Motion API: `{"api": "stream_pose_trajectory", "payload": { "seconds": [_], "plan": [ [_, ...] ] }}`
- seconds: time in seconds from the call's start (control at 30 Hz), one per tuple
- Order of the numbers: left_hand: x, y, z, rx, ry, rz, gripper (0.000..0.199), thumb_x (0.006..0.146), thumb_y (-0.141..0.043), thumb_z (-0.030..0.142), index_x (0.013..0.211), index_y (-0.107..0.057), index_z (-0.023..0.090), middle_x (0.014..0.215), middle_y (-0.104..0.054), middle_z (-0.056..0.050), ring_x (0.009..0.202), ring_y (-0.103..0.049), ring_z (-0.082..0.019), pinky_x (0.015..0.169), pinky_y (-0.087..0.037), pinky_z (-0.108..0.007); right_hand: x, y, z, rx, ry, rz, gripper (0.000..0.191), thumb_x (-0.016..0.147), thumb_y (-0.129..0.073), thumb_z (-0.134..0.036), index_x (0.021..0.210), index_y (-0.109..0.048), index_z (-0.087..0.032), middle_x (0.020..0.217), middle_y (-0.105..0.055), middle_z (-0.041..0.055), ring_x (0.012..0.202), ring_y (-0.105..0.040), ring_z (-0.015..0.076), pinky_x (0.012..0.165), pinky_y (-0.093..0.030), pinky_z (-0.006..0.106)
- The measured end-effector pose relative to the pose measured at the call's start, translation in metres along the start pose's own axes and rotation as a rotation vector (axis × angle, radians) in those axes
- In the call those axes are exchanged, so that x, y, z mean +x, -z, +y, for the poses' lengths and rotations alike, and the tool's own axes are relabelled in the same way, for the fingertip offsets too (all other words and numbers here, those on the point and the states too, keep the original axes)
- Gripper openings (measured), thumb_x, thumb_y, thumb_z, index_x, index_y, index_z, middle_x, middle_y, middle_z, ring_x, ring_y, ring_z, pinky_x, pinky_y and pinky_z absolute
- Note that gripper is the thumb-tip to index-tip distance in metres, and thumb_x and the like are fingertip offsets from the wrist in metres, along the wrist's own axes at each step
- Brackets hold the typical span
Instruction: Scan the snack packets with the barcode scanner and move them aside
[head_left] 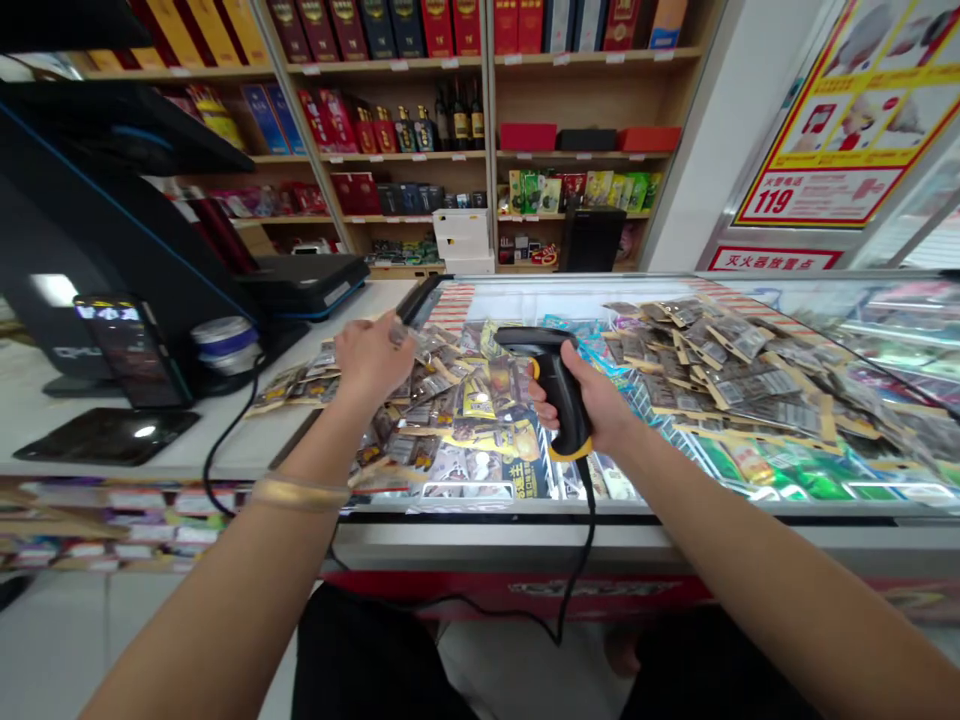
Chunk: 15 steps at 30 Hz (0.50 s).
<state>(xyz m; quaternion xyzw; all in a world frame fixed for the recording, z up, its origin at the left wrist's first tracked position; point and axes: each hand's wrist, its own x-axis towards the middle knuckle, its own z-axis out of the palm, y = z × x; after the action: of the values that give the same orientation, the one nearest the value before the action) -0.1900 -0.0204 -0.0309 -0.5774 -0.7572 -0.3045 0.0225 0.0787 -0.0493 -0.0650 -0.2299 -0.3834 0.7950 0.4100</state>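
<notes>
My right hand (596,400) is wrapped round the grip of a black and yellow barcode scanner (566,395), held above the glass top of a chest freezer (517,532). The scanner's head points left, and its cable hangs down in front of the freezer. My left hand (373,358) is at the freezer's left edge, fingers closed on the clear edge of a small packet (409,335); most of that packet is hidden or blurred. Just below and right of this hand lies a pile of small brown-backed packets (420,405), spreading left onto the white counter (247,440).
A larger heap of similar packets (720,360) covers the freezer's right part. On the counter stand a checkout terminal (112,240), a phone (131,350), a tape roll (225,345) and a dark flat tablet (105,436). Stocked shelves (405,155) rise behind.
</notes>
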Motion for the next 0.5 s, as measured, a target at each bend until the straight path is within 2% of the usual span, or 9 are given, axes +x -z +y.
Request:
{"api": "stream_pose_trajectory", "payload": {
  "seconds": [0.03,0.1,0.2,0.33,0.5],
  "plan": [
    [-0.003,0.002,-0.005,0.13,0.012,-0.065,0.055,0.086,-0.051,0.037,0.136,-0.06,0.017,0.145,-0.052,-0.023,0.138,-0.044,-0.044,0.111,-0.035,-0.062,0.003,-0.003,0.004,0.01,-0.021,-0.003,0.046,0.092,-0.055,-0.063,0.09,-0.058,-0.017,0.065,-0.054,-0.001,0.046,-0.046,0.0088,0.04,-0.041,0.019],
    [-0.009,0.003,-0.01,0.244,0.044,-0.176,0.058,0.089,-0.046,0.041,0.141,-0.057,0.018,0.156,-0.039,-0.023,0.146,-0.033,-0.045,0.114,-0.028,-0.065,0.006,-0.005,0.011,0.027,-0.065,-0.007,0.046,0.092,-0.053,-0.063,0.092,-0.058,-0.017,0.065,-0.053,-0.0009,0.046,-0.045,0.0091,0.04,-0.04,0.019],
    [-0.014,0.0,-0.011,0.256,0.021,-0.229,0.062,0.092,-0.04,0.042,0.149,-0.049,0.02,0.16,-0.035,-0.023,0.148,-0.031,-0.043,0.114,-0.026,-0.066,0.005,-0.001,0.016,0.034,-0.097,-0.005,0.046,0.091,-0.056,-0.063,0.093,-0.058,-0.017,0.064,-0.053,-0.0013,0.047,-0.044,0.009,0.041,-0.04,0.019],
    [-0.013,-0.001,-0.011,0.244,0.003,-0.177,0.061,0.091,-0.04,0.044,0.146,-0.052,0.019,0.155,-0.041,-0.024,0.144,-0.035,-0.045,0.111,-0.029,-0.068,0.004,0.005,0.018,0.049,-0.082,-0.003,0.046,0.09,-0.057,-0.063,0.091,-0.059,-0.017,0.064,-0.053,-0.0014,0.046,-0.044,0.0086,0.041,-0.04,0.019],
    [-0.019,0.003,0.006,0.168,-0.075,0.03,0.055,0.09,-0.044,0.039,0.137,-0.061,0.015,0.146,-0.051,-0.024,0.139,-0.042,-0.044,0.113,-0.031,-0.063,0.002,0.006,0.013,0.067,-0.032,0.002,0.048,0.094,-0.051,-0.063,0.091,-0.06,-0.016,0.065,-0.054,-0.0011,0.047,-0.045,0.0083,0.041,-0.041,0.018]
  ]
}}
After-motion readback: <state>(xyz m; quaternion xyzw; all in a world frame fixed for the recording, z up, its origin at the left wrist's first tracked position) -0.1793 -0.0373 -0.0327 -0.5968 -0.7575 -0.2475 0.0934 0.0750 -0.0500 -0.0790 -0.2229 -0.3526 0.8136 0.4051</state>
